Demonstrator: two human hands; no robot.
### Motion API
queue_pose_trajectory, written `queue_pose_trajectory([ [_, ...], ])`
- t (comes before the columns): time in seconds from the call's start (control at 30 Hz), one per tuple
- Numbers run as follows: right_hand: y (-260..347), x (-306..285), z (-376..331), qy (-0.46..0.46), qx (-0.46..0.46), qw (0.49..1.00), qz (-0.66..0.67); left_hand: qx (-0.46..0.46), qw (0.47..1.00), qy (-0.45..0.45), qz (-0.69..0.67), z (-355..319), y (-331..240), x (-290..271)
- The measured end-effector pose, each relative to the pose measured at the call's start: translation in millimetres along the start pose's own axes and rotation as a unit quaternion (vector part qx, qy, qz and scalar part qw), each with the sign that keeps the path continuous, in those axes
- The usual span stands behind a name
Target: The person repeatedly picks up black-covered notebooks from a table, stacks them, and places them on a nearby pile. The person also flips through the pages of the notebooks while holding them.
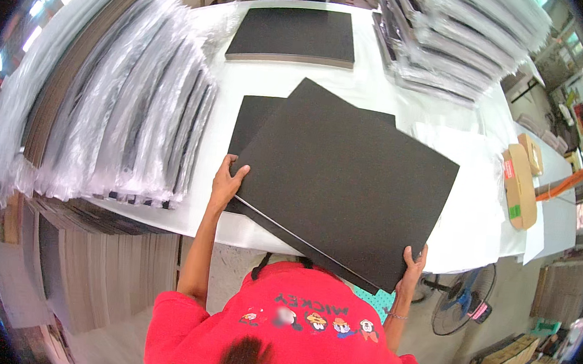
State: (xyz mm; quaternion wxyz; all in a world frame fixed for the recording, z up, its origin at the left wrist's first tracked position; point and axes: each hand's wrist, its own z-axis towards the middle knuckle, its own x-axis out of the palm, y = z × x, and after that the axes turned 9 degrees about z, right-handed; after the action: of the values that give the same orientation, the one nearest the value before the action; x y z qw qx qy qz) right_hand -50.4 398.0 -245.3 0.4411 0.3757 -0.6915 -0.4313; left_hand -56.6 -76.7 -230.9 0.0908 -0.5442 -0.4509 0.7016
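A large black board (347, 180) is held tilted above the table between my two hands. My left hand (226, 182) grips its left corner, thumb on top, fingers wrapped around the edge. At the near right corner my right hand (411, 269) pinches the board in the same way, its other fingers hidden underneath. Partly covered below is another black board (255, 116) lying on the white table (223, 134). A white line shows along the held board's near left edge. Whether it is one sheet or several cannot be made out.
A neat stack of black boards (294, 35) lies at the far side. Plastic-wrapped boards (126, 91) are piled high at left, and more wrapped boards (456, 44) at far right. Cardboard pieces (520, 185) sit on the right side. A fan (461, 301) stands on the floor.
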Motion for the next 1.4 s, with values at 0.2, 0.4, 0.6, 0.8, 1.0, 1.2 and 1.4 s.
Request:
queue_pose_trajectory([
  [0.2, -22.5, -11.7, -20.2, 0.016, -0.014, 0.975, -0.222, 0.027, 0.990, -0.003, 0.137, -4.9, 33.6, 2.9],
  [0.4, -48.4, -32.6, -8.7, -0.008, -0.138, 0.860, -0.492, -0.021, 0.955, 0.104, 0.276, 23.2, 33.2, 5.6],
  [0.6, -4.6, -35.1, 0.4, 0.099, 0.014, 0.838, -0.536, 0.035, 0.959, 0.187, 0.210, 82.2, -7.8, 15.4],
  [0.8, -16.9, -16.0, 41.2, -0.005, 0.042, 0.970, -0.238, 0.037, 0.986, 0.161, 0.034, 123.9, -3.6, 63.9],
  [1.0, -33.2, -10.9, 77.5, 0.044, 0.039, 0.979, -0.197, 0.034, 0.973, 0.228, -0.001, 116.4, -9.3, 58.9],
  [1.2, -35.5, 2.5, 74.8, 0.027, 0.125, 0.990, -0.051, 0.006, 0.983, 0.152, 0.105, 122.0, -8.7, 74.2],
  [1.4, -52.0, 3.8, 76.1, -0.048, 0.023, 0.998, -0.033, -0.066, 0.987, 0.144, 0.028, 136.9, -12.9, 80.5],
])
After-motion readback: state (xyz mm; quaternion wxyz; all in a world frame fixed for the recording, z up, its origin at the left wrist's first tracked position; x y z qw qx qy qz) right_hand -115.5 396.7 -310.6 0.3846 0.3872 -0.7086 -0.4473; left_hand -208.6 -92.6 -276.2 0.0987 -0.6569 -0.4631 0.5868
